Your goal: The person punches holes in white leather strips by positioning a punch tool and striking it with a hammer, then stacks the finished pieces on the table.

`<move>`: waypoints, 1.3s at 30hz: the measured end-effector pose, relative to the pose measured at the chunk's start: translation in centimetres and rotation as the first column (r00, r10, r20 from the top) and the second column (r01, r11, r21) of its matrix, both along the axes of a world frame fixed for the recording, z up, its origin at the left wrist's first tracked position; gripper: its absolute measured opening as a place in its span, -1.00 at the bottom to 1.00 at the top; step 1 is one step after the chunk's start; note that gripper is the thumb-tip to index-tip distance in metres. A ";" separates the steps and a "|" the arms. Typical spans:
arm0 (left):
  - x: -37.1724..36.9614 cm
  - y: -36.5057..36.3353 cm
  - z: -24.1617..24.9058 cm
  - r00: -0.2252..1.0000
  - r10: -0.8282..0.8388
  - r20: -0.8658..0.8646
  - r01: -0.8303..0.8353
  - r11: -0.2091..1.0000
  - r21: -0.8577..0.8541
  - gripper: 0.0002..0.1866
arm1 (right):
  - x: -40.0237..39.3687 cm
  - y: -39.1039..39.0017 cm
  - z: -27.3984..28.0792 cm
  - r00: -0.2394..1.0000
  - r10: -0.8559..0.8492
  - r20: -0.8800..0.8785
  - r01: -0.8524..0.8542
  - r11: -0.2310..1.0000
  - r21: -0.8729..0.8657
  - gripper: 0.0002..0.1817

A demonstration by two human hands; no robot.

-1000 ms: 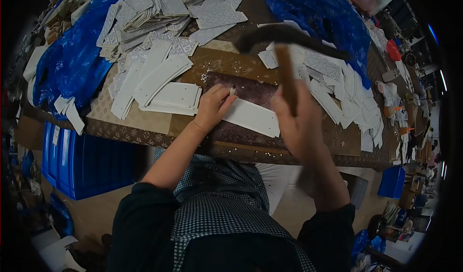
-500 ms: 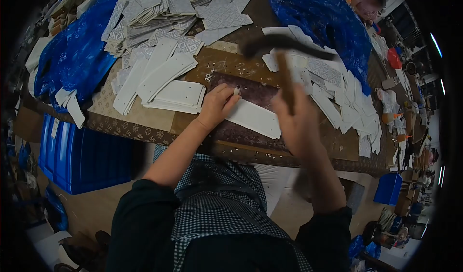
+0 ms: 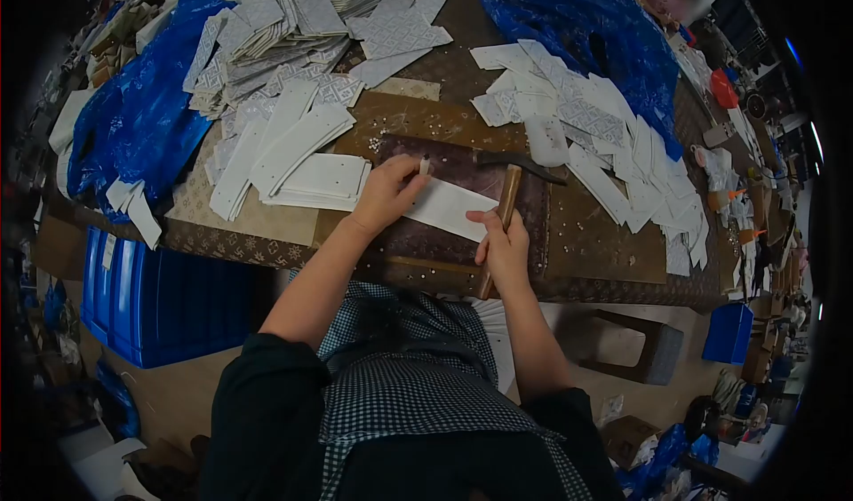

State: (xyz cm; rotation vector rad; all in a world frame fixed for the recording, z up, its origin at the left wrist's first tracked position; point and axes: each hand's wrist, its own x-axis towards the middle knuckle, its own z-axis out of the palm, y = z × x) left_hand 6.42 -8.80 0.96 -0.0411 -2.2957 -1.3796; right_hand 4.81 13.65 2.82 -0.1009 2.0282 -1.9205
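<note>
A plain white strip [image 3: 455, 210] lies on a dark reddish pad [image 3: 533, 226] in front of me. My left hand [image 3: 391, 190] rests at the strip's left end, fingers closed around a small punch [image 3: 425, 163] whose dark top points up. In my right hand [image 3: 502, 243] is a hammer [image 3: 508, 194] with a wooden handle. Its dark, curved head [image 3: 524, 165] is low over the pad's far right side. The thumb and a finger of that hand also reach the strip's right end.
Stacked white strips [image 3: 306, 181] lie left of the pad, with patterned pieces [image 3: 311, 12] behind. More pieces [image 3: 613, 155] spread out at right. Blue plastic bags [image 3: 133, 110] flank the work. Tiny white bits dot the table [image 3: 604, 261]. A blue bin [image 3: 169, 297] stands below left.
My right hand has come down and left with the hammer, from a blurred raised position to the strip's right end. My left hand has shifted slightly left, still on the punch.
</note>
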 end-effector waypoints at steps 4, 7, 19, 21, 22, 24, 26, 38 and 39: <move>-1.0 -0.1 -0.2 0.981 0.092 0.168 -0.115 0.984 0.134 -0.79 | 0.0 0.2 -0.2 1.000 -0.007 -0.002 0.007 1.000 -0.011 -0.79; -0.6 -0.4 -0.2 0.964 0.196 0.180 -0.231 0.953 0.198 -0.74 | -0.1 0.3 -0.1 1.000 -0.009 0.013 0.010 1.000 -0.026 -0.80; 3.9 0.1 -0.2 0.990 0.100 0.101 -0.109 0.991 0.082 -0.83 | 0.2 0.2 0.0 1.000 -0.020 -0.005 0.020 1.000 -0.008 -0.80; 3.8 0.2 0.1 0.992 0.092 0.085 -0.098 0.993 0.064 -0.84 | 0.2 0.2 0.0 1.000 -0.019 -0.008 0.019 1.000 -0.005 -0.80; 3.8 0.2 0.2 0.993 0.087 0.074 -0.091 0.994 0.056 -0.84 | 0.2 0.2 0.0 1.000 -0.017 -0.007 0.017 1.000 -0.006 -0.80; 3.8 0.3 0.4 0.994 0.080 0.069 -0.081 0.996 0.020 -0.86 | 0.2 0.2 0.0 1.000 -0.014 -0.005 0.014 1.000 -0.006 -0.80; 3.8 0.4 0.6 0.994 0.074 0.079 -0.071 0.997 -0.037 -0.87 | 0.2 0.1 0.1 1.000 -0.016 -0.006 0.016 1.000 -0.014 -0.80; 3.5 0.6 0.1 0.998 0.049 -0.049 -0.054 0.994 -0.095 -0.88 | 0.7 -0.1 17.9 0.853 0.303 -0.426 -0.237 0.950 0.202 -0.82; 3.4 0.6 0.1 0.997 0.050 -0.060 -0.056 0.993 -0.102 -0.88 | 1.0 -0.2 18.4 0.825 0.295 -0.482 -0.235 0.955 0.183 -0.82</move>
